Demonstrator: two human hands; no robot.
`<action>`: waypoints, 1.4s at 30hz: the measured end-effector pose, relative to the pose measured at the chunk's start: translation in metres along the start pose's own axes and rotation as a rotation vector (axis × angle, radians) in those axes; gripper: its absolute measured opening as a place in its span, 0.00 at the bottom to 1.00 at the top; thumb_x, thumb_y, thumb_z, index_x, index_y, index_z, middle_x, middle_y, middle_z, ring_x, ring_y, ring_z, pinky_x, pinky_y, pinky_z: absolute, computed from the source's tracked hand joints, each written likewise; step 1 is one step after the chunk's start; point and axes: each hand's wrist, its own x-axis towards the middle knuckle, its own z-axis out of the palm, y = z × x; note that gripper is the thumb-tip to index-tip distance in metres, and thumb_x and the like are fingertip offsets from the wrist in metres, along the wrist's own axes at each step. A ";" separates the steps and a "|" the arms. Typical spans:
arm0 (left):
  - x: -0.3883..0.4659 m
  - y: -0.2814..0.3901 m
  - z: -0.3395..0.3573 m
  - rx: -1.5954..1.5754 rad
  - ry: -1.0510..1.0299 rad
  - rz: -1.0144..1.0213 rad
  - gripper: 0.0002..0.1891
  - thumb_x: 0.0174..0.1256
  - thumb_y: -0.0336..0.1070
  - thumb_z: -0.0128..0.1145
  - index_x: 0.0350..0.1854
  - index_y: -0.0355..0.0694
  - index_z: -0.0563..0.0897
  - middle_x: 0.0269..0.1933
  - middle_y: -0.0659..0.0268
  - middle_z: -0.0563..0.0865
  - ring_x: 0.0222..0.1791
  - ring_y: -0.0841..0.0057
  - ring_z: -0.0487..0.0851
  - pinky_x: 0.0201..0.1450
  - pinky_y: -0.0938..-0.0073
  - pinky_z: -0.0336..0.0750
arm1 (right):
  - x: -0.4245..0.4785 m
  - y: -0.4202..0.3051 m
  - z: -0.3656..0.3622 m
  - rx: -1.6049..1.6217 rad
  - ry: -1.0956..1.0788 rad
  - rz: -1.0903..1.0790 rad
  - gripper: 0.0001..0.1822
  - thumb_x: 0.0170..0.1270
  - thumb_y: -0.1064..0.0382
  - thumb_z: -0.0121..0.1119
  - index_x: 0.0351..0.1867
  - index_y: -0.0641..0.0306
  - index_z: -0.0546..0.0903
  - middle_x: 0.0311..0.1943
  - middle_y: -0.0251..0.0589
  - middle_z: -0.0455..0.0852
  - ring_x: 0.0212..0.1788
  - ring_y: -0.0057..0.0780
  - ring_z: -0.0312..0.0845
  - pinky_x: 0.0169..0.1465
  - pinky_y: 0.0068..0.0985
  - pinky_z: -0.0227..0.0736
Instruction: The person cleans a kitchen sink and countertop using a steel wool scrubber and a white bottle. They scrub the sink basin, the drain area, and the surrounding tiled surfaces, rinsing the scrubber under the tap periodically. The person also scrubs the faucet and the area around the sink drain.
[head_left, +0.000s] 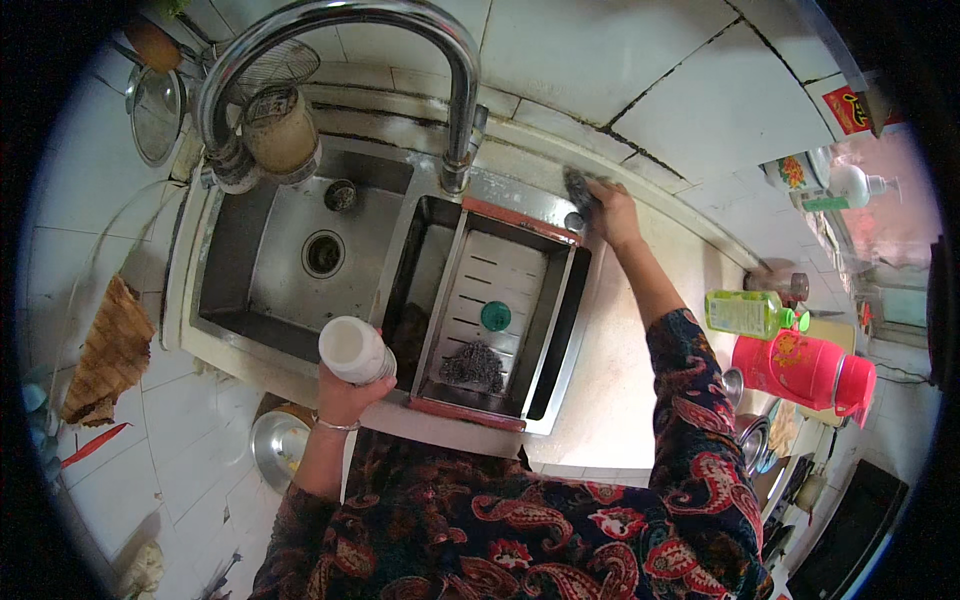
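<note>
My left hand grips a white plastic bottle upright near the front rim of the double steel sink. My right hand presses a dark grey scrubber or rag on the sink's back right corner, beside a round metal knob. Set into the right basin is a steel drain basket with reddish-brown edges. Inside it lie a green round cap and a dark steel wool scourer.
A chrome faucet arches over the sink, with a grimy jar behind the left basin. Along the right stand a green dish soap bottle, a pink thermos and a white pump bottle. A metal bowl sits low at left.
</note>
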 end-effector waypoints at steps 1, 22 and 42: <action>0.006 -0.001 -0.001 0.075 -0.028 -0.002 0.37 0.41 0.32 0.78 0.58 0.35 0.75 0.55 0.60 0.85 0.52 0.72 0.82 0.58 0.68 0.76 | -0.001 -0.002 0.014 0.019 0.023 -0.011 0.24 0.46 0.71 0.61 0.49 0.52 0.86 0.42 0.45 0.87 0.46 0.49 0.80 0.52 0.37 0.77; 0.005 0.005 0.014 0.030 0.067 -0.011 0.40 0.40 0.31 0.79 0.61 0.38 0.73 0.58 0.62 0.81 0.58 0.72 0.78 0.62 0.68 0.72 | 0.070 -0.100 0.060 0.012 0.022 -0.171 0.21 0.46 0.74 0.58 0.45 0.55 0.86 0.47 0.43 0.85 0.52 0.48 0.77 0.57 0.38 0.75; -0.028 -0.001 -0.011 -0.035 0.117 0.116 0.43 0.38 0.31 0.78 0.62 0.39 0.70 0.60 0.60 0.79 0.60 0.69 0.76 0.64 0.63 0.70 | 0.043 -0.059 0.039 0.119 -0.012 -0.188 0.22 0.44 0.71 0.63 0.46 0.59 0.85 0.46 0.50 0.83 0.52 0.51 0.77 0.55 0.40 0.75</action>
